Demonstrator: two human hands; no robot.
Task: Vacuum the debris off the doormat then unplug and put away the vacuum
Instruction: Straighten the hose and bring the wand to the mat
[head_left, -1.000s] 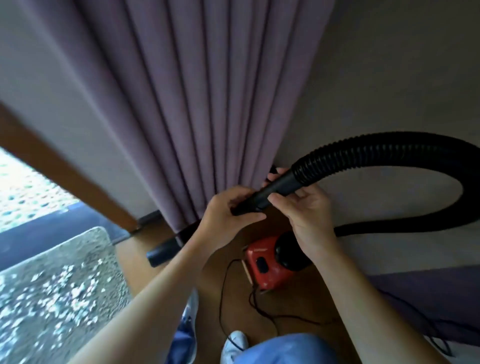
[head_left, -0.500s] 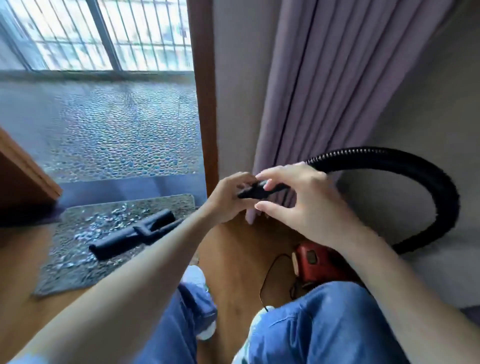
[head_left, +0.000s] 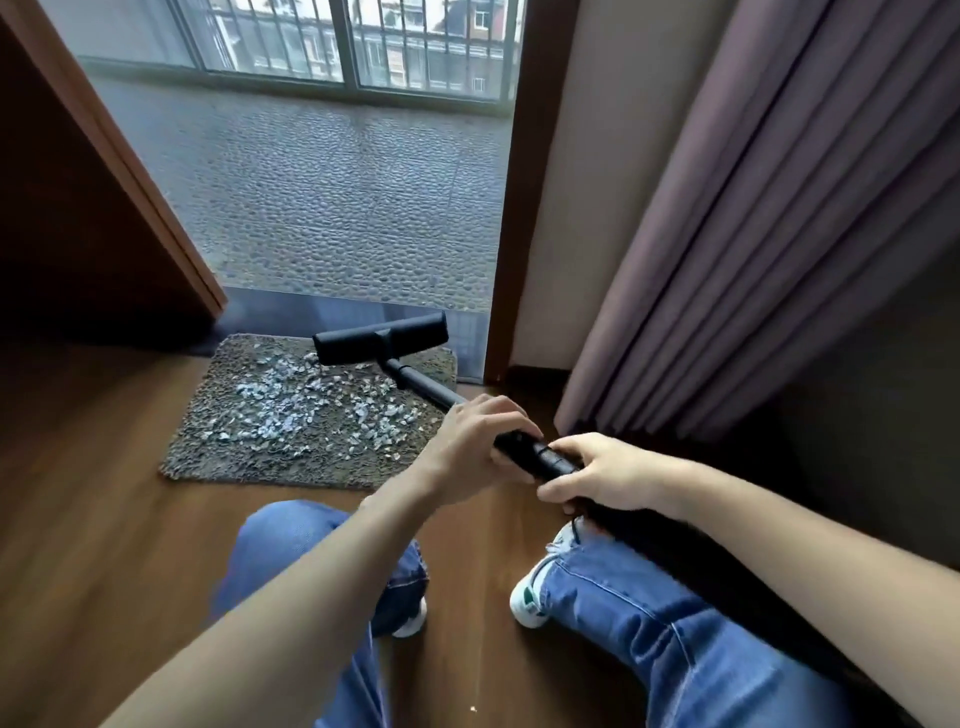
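Observation:
A grey doormat (head_left: 218, 447) lies on the wooden floor before a balcony doorway, strewn with pale debris (head_left: 291, 405). A black vacuum wand (head_left: 421, 387) runs from my hands to its wide floor head (head_left: 382, 338), which sits over the mat's far edge. My left hand (head_left: 475, 441) grips the wand near its lower end. My right hand (head_left: 597, 475) grips the black hose end (head_left: 550, 460) just behind it. The vacuum body is out of view.
A purple curtain (head_left: 753, 234) hangs at the right. A brown door (head_left: 78, 197) stands open at the left. My legs in blue jeans (head_left: 649, 613) and white shoes (head_left: 535, 587) crouch on the floor below my hands. A pebbled balcony floor (head_left: 337, 197) lies beyond the threshold.
The view has swung from the curtain and red vacuum body to the doormat. The wand, earlier lying loose on the mat, now sits joined at my hands.

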